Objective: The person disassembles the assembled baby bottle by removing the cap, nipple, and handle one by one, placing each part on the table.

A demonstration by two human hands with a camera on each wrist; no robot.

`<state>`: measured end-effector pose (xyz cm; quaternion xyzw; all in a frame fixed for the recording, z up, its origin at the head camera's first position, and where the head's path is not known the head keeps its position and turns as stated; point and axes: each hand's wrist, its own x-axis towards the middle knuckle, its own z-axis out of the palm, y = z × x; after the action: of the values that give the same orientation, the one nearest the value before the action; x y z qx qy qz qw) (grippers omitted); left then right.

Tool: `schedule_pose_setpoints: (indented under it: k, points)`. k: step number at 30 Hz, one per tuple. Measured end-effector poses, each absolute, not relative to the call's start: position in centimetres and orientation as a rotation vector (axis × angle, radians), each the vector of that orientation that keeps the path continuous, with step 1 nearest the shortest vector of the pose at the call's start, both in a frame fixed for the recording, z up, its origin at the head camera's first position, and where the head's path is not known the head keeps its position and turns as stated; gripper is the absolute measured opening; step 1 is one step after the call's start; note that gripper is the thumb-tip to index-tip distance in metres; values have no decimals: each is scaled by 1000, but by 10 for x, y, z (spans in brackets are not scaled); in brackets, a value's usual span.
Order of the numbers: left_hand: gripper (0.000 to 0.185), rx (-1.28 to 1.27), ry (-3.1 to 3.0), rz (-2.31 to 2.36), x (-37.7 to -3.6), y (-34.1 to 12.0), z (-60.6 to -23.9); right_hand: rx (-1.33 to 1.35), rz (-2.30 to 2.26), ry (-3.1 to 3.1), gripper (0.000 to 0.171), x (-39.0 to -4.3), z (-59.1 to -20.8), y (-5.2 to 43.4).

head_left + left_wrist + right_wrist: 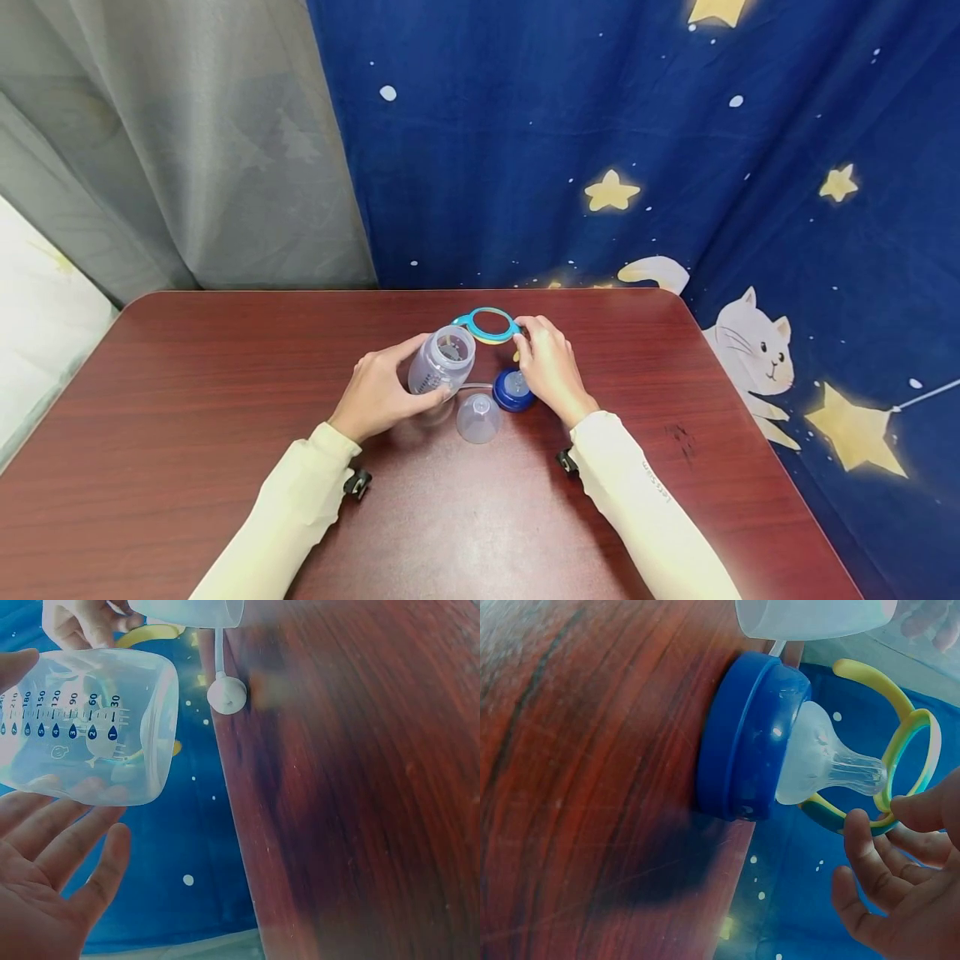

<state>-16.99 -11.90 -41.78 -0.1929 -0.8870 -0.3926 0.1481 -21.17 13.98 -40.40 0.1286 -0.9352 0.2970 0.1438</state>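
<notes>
My left hand grips a clear baby bottle tilted above the table, its open mouth facing up. In the left wrist view the bottle with its blue scale lies between thumb and fingers. My right hand pinches a teal and yellow handle ring just beyond the bottle; the ring shows in the right wrist view above the fingers. A blue collar with a clear teat stands on the table under the right hand, also seen as the collar.
A clear cap stands upside down on the dark red table, between the hands. A thin straw with a round weight lies beside it. A blue star-patterned curtain and grey curtain hang behind the table.
</notes>
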Motion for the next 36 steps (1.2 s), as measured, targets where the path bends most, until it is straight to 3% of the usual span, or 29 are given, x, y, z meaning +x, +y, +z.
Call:
schedule_pose_setpoints:
  k: [36]
  points:
    - [73,-567,-2528,-1120,-169,-122,-419,95,1045,-2861,21,-233,-422,144]
